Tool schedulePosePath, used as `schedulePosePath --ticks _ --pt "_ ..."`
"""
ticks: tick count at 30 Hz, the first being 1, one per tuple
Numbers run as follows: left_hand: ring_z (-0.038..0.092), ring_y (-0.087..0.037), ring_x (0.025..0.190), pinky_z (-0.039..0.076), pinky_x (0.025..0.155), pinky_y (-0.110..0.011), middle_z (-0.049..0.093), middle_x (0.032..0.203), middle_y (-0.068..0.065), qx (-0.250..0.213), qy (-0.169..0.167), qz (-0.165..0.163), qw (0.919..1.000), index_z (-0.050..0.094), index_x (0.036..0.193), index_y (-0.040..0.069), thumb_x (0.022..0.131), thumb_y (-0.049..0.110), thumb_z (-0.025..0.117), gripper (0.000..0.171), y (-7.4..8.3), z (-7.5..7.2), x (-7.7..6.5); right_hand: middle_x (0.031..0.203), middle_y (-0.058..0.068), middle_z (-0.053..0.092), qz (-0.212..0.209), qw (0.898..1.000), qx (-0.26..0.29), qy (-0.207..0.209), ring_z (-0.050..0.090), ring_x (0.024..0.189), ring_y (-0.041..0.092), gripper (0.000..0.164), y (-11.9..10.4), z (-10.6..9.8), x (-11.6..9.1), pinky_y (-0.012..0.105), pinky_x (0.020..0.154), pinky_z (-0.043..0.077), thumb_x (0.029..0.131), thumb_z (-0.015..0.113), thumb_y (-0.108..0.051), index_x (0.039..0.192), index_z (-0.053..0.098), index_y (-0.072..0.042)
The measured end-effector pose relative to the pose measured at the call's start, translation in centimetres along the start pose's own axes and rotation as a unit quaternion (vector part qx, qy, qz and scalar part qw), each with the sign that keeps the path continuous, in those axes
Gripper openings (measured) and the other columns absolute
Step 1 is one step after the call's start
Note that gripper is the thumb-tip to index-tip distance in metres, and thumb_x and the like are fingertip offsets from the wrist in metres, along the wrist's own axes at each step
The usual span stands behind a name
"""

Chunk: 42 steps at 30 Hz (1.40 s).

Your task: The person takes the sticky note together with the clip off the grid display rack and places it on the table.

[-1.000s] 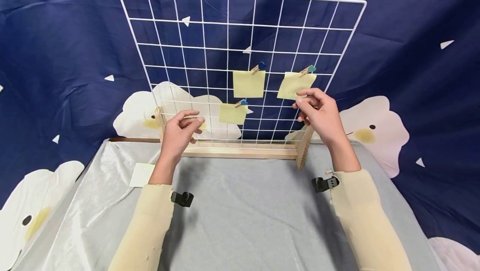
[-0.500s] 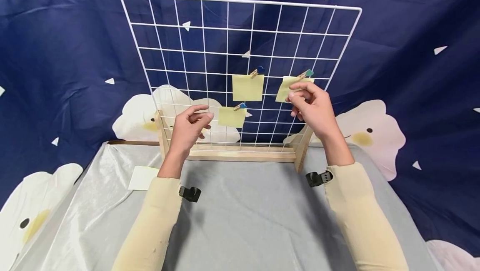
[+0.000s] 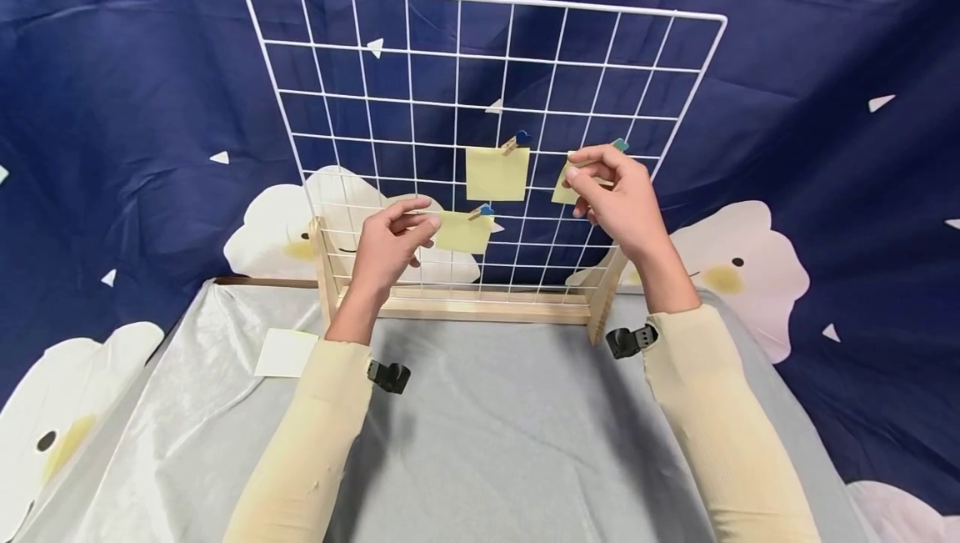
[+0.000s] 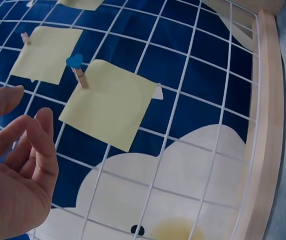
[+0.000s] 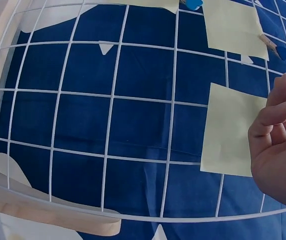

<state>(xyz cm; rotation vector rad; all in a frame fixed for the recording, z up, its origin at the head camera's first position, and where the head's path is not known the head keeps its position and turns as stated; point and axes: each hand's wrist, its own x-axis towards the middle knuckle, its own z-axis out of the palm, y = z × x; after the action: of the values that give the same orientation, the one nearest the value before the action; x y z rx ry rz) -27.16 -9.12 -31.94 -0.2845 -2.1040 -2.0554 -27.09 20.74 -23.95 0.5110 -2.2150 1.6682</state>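
Note:
A white wire grid [image 3: 459, 49] stands upright, with three pale yellow paper notes clipped to it by small wooden clothespins with heart tops. My left hand [image 3: 393, 244] is loosely bent beside the lower note [image 3: 463, 232], whose clothespin [image 4: 78, 70] has a light blue heart. In the left wrist view its thumb and fingers are apart and hold nothing. The upper middle note [image 3: 497, 176] hangs from a dark blue clothespin [image 3: 516, 141]. My right hand [image 3: 618, 201], fingers loosely bent, is in front of the right note [image 5: 227, 132], partly covering it and its green clothespin [image 3: 621, 145].
A wooden base [image 3: 480, 309] holds up the grid on a grey cloth-covered table [image 3: 495, 409]. Another pale note [image 3: 285, 353] lies on the cloth at the left, partly behind the left sleeve. A dark blue curtain [image 3: 135, 109] with white cloud shapes hangs behind.
My left hand has moved right and slightly up, closer to the lower note. My right hand has shifted left and up, covering more of the right note. The notes stay clipped.

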Motion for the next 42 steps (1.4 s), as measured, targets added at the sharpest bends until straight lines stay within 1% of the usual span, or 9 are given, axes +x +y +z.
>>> schedulePosePath --ticks 7,15,19,24,27,30,34,37,42 --pt "0.067 -0.015 0.073 0.046 0.05 -0.024 0.074 0.107 -0.008 -0.006 -0.003 0.013 0.9999 0.069 0.125 0.009 0.092 0.017 0.076 0.035 0.6 0.9 0.2 0.091 0.009 0.07 0.004 1.0 -0.006 -0.007 0.061 0.057 0.019 0.017 -0.2 0.3 0.5 0.023 0.049 0.044 0.1 0.066 -0.015 0.116 0.066 -0.008" --pt "0.067 -0.02 0.075 0.045 0.049 -0.023 0.074 0.108 -0.01 0.0 0.0 0.016 0.9999 0.066 0.128 0.003 0.092 0.015 0.076 0.04 0.8 1.7 0.6 0.088 0.003 0.069 -0.019 1.0 -0.011 -0.011 0.061 0.056 0.018 0.02 -0.8 0.8 1.4 0.023 0.048 0.043 0.099 0.066 -0.013 0.117 0.065 -0.004" --pt "0.068 -0.023 0.077 0.046 0.049 -0.023 0.074 0.108 -0.008 0.009 0.005 0.014 0.9999 0.066 0.129 0.003 0.091 0.016 0.076 0.041 1.0 2.1 0.9 0.086 0.0 0.069 -0.027 0.999 -0.012 -0.013 0.061 0.055 0.019 0.021 -0.8 1.1 1.7 0.023 0.047 0.043 0.099 0.066 -0.012 0.118 0.065 -0.001" --pt "0.068 -0.018 0.074 0.047 0.05 -0.023 0.074 0.107 -0.007 0.009 0.004 0.014 0.9999 0.066 0.128 0.003 0.091 0.016 0.076 0.04 1.3 2.7 1.1 0.086 0.002 0.069 -0.024 1.0 -0.013 -0.011 0.06 0.055 0.017 0.019 -0.9 1.4 2.0 0.022 0.048 0.044 0.099 0.065 -0.012 0.116 0.066 -0.004" --pt "0.067 -0.013 0.072 0.048 0.05 -0.023 0.074 0.107 -0.008 0.005 0.004 0.015 0.9999 0.066 0.128 0.003 0.091 0.015 0.076 0.04 1.5 3.0 1.2 0.087 0.003 0.069 -0.025 0.999 -0.014 -0.014 0.06 0.055 0.016 0.022 -1.0 1.7 2.2 0.023 0.048 0.044 0.1 0.065 -0.012 0.119 0.065 -0.002" --pt "0.068 -0.013 0.072 0.05 0.051 -0.024 0.074 0.108 -0.008 -0.002 0.005 0.013 0.9999 0.066 0.128 0.003 0.092 0.015 0.075 0.039 1.6 3.3 1.2 0.086 0.002 0.068 -0.023 0.999 -0.015 -0.017 0.06 0.054 0.016 0.026 -1.2 2.0 2.4 0.023 0.047 0.043 0.099 0.066 -0.013 0.121 0.065 0.0" --pt "0.07 -0.017 0.073 0.053 0.054 -0.025 0.072 0.11 -0.009 -0.015 0.007 0.005 0.9998 0.065 0.129 0.003 0.093 0.015 0.074 0.038 1.7 3.8 1.2 0.085 -0.001 0.067 -0.017 1.0 -0.015 -0.02 0.06 0.055 0.02 0.03 -1.5 2.4 2.7 0.023 0.046 0.041 0.098 0.067 -0.013 0.126 0.065 0.0" --pt "0.07 -0.018 0.073 0.055 0.056 -0.025 0.072 0.111 -0.009 -0.025 0.01 0.002 0.9996 0.065 0.128 0.003 0.094 0.015 0.073 0.036 1.7 4.1 1.3 0.085 0.001 0.067 -0.019 1.0 -0.015 -0.021 0.059 0.054 0.021 0.034 -1.6 2.6 2.8 0.022 0.045 0.041 0.099 0.066 -0.012 0.129 0.064 0.002" --pt "0.07 -0.016 0.07 0.053 0.056 -0.025 0.071 0.109 -0.007 -0.026 0.017 0.0 0.9995 0.066 0.125 0.006 0.095 0.014 0.072 0.032 1.8 4.6 1.6 0.088 0.011 0.065 -0.033 0.999 -0.007 -0.02 0.057 0.051 0.016 0.036 -1.7 3.4 3.0 0.023 0.049 0.045 0.099 0.065 -0.01 0.132 0.062 0.005"
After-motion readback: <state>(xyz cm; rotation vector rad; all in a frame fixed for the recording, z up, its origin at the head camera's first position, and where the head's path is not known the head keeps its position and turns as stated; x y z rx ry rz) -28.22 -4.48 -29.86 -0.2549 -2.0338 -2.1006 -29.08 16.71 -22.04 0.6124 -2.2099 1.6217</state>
